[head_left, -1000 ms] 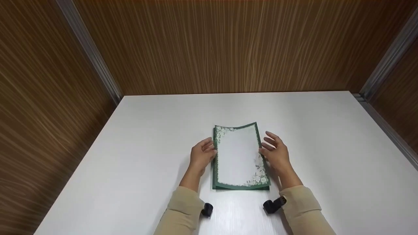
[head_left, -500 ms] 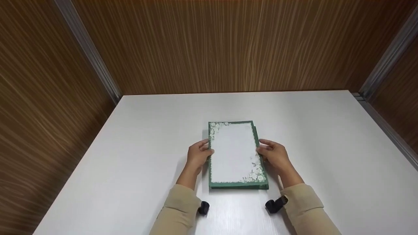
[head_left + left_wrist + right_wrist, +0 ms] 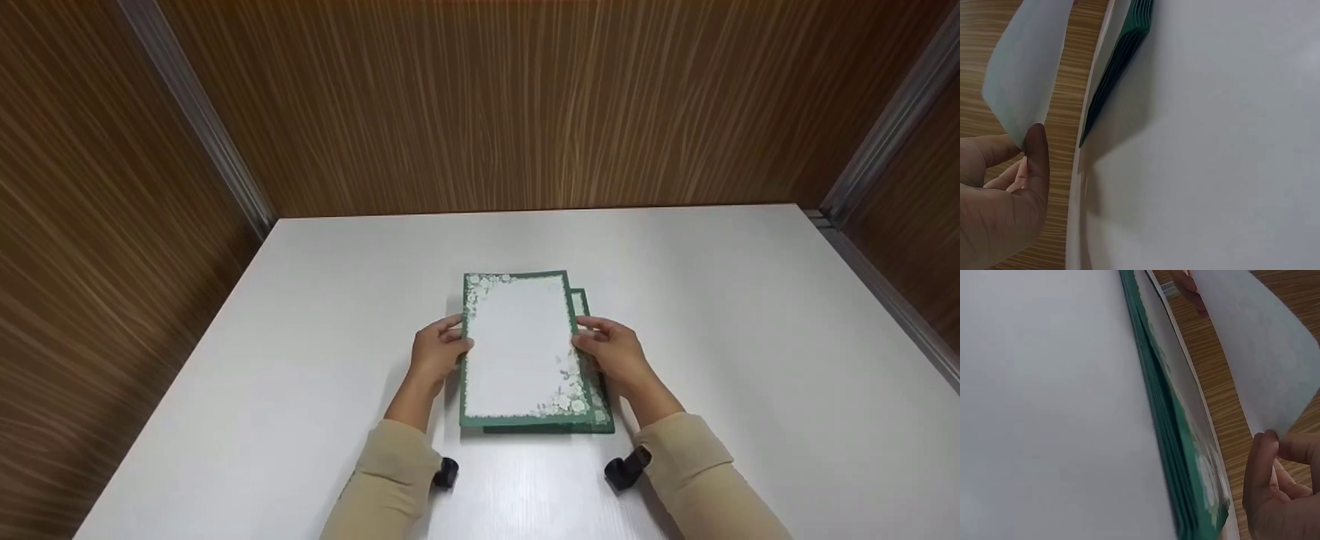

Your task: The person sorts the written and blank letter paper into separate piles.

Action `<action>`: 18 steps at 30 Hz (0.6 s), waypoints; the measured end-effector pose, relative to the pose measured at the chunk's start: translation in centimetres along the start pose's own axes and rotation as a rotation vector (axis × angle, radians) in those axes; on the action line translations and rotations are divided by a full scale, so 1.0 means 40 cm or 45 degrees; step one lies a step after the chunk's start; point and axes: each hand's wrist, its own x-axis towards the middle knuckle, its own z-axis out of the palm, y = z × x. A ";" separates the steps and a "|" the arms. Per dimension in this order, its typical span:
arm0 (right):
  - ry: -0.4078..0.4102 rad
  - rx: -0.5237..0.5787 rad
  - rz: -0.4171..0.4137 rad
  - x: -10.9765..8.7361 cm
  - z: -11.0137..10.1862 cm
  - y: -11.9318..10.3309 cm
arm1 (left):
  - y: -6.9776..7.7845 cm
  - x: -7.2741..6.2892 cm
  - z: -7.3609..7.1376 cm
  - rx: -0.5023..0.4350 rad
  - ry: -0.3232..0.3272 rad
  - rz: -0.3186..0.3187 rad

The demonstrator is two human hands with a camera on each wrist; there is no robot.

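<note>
A sheet of paper with a green border and white flowers is held up by both hands. My left hand pinches its left edge between thumb and fingers. At the opposite edge, my right hand pinches it the same way. Underneath, offset to the right, lies a stack of matching green-bordered sheets. Both wrist views show a gap between the raised sheet and the layered green edges of the stack. The raised sheet covers most of the stack in the head view.
The white table carries the stack near its middle. Wood-grain panels rise behind it and at both sides, with metal posts at the corners. A small black device sits at each sleeve cuff.
Both hands have moved left with the top sheet, which was bowed over the stack a second ago. More of the stack now shows along the right side.
</note>
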 end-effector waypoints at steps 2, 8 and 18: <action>-0.005 0.007 -0.004 0.000 0.013 -0.002 | 0.001 0.001 -0.012 0.018 0.013 -0.005; -0.019 0.007 -0.030 -0.002 0.052 -0.012 | 0.002 0.001 -0.052 0.039 0.033 -0.016; 0.005 0.063 -0.049 -0.005 0.133 -0.028 | 0.001 0.002 -0.129 0.051 0.038 -0.016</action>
